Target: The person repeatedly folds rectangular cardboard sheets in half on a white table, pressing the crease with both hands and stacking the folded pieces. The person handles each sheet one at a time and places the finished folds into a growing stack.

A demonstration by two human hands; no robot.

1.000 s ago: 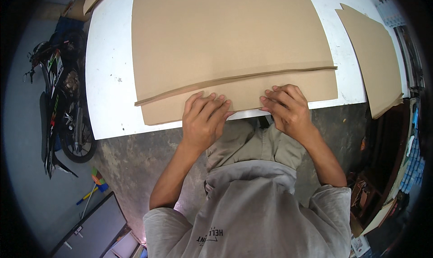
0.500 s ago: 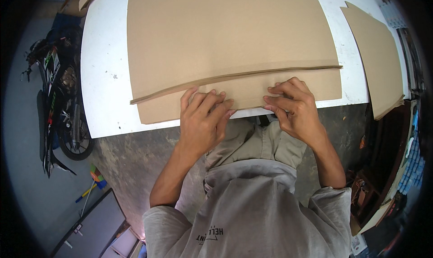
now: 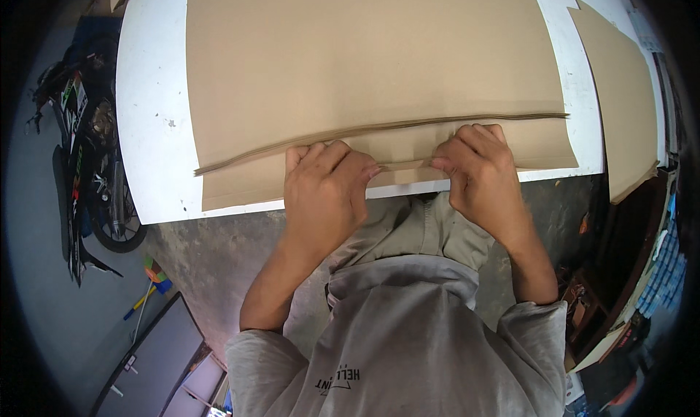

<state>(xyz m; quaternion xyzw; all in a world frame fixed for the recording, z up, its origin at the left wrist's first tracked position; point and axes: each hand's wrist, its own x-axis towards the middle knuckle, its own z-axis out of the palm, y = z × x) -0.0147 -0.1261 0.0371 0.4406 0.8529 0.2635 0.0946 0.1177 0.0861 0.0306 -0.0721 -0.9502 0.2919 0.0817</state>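
Observation:
A large brown cardboard sheet [image 3: 372, 52] lies on the white table [image 3: 149, 125]. Across its near part runs a long, thin, layered brown ridge [image 3: 408, 124], slightly bowed; whether it is loose strips or stacked sheet edges I cannot tell. My left hand [image 3: 324, 187] and my right hand [image 3: 483, 170] are both closed on the sheet's near edge, a short distance apart. The thumbs are at the edge, and the curled fingers lie over the sheet, just on the near side of the ridge. Between the hands the edge is bent up a little off the table.
More cardboard [image 3: 620, 103] lies at the table's right side, its near corner past the edge. A motorcycle [image 3: 91, 147] stands on the floor to the left. At the right is a dark shelf [image 3: 642, 235] with blue packets [image 3: 662, 275].
Both hands have closed from loosely bent fingers into a firm grip on the sheet's near edge. That edge has risen between them. The whole view has shifted slightly.

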